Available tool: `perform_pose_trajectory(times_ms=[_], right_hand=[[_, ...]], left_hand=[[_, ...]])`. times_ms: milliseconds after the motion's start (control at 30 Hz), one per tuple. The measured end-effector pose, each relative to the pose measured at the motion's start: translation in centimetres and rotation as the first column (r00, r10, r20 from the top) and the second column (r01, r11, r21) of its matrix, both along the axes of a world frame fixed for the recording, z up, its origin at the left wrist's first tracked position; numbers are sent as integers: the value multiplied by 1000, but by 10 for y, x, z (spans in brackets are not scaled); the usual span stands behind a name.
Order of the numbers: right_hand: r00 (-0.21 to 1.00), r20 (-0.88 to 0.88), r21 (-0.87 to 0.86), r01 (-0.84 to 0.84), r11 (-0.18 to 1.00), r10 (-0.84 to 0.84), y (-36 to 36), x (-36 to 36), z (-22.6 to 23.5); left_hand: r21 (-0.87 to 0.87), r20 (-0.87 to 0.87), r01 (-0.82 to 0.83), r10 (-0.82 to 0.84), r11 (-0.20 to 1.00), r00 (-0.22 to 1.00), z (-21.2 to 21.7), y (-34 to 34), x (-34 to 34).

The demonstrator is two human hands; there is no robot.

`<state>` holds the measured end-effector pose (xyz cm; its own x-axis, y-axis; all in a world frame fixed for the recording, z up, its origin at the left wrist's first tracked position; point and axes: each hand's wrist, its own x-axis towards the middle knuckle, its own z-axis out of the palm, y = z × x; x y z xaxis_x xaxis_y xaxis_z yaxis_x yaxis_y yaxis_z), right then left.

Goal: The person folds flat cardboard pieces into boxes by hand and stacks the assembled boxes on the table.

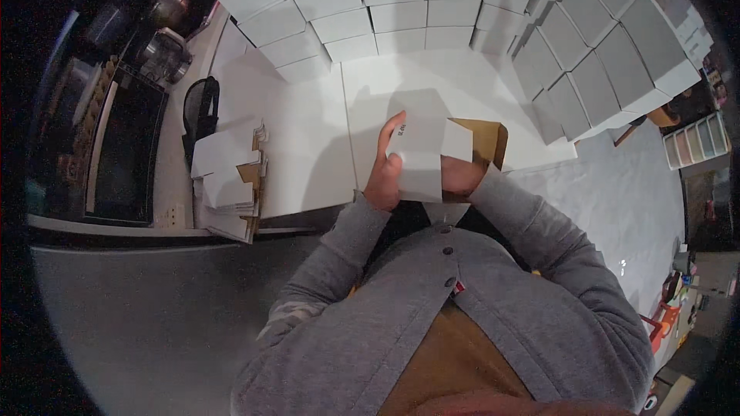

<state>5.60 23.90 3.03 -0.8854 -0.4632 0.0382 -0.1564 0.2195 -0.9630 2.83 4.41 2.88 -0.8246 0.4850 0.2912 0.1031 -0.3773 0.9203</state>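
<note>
A small white cardboard box (420, 154) is held in front of my body, over the near edge of the white table (393, 81). My left hand (383, 181) is closed round its left side, thumb and fingers pressed on the card. The right end of the box is open, and its flap (487, 140) stands out with the brown inside showing. My right hand (460, 176) reaches into that open end. Its fingers are hidden by the box wall, so what they do inside does not show.
White boxes (393, 0) are stacked in rows along the back, with another stack (593, 58) at the right. Flattened cartons (225, 173) lie piled at the left, beside a black object (200, 106). An oven-like appliance (127, 150) stands far left; a drawer unit (696, 141) far right.
</note>
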Motion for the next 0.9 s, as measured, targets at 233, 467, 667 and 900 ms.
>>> perform_pose_trajectory(times_ms=[233,467,667,900], right_hand=[[967,-254,289,57,956,19,-9,-2,-10],[999,0,294,-35,955,37,-20,0,69],[992,-121,97,57,994,-45,-16,5,42],[1000,-2,21,9,1000,-9,-25,0,59]], left_hand=[[27,-20,-30,30,999,999,-10,2,-7],[58,48,-19,17,998,999,-8,0,-5],[127,122,27,-43,991,992,2,3,0],[96,162,-25,10,995,987,4,-2,1]])
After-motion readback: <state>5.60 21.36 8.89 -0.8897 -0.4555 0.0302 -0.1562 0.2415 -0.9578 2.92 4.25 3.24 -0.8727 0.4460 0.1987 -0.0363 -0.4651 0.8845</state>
